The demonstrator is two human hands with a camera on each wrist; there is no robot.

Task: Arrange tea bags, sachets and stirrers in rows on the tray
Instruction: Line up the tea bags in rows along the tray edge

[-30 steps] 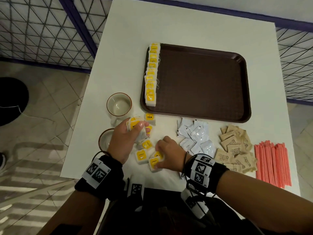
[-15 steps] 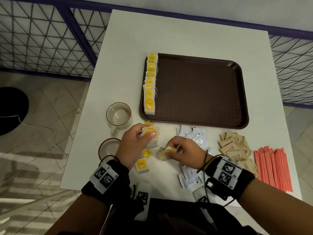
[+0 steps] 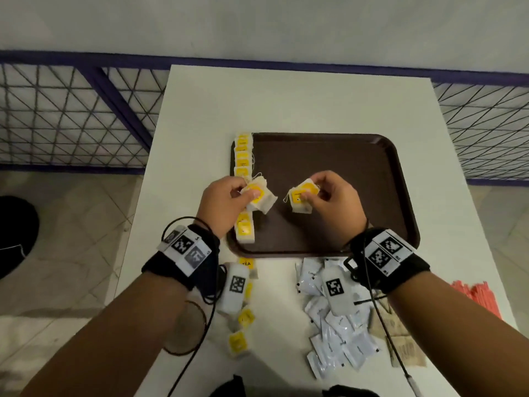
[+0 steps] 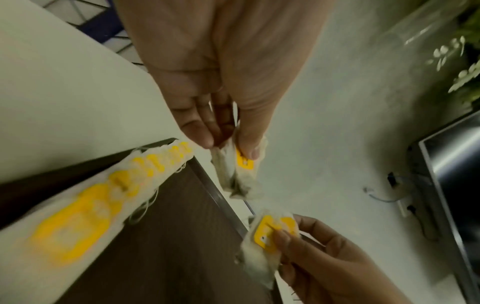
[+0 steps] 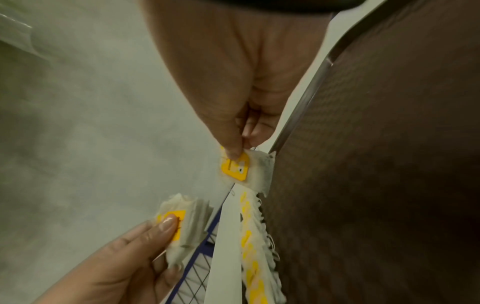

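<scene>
Item count, by kind.
Trays [image 3: 400,179]: 1. Hands: 2, left hand [image 3: 221,204] and right hand [image 3: 333,207], each w/ a small stack of tea bags [image 3: 259,196], exact qty unclear. Row of tea bags [image 3: 243,156] on tray's left edge: approx. 8, partly hidden. Loose tea bags [image 3: 237,342] on table: at least 3. White sachets [image 3: 337,336]: a pile, over 10. Brown sachets [image 3: 406,348] and stirrers [image 3: 475,296]: mostly hidden, no count.

Lighting is dim and even in all three views, with a greenish cast in both wrist views. Wide-angle distortion bends the purple wire-mesh railing [image 3: 71,116] at 9 o'clock. Motion blur smears the row of yellow-tagged white tea bags [image 4: 85,205] toward 8 o'clock.
</scene>
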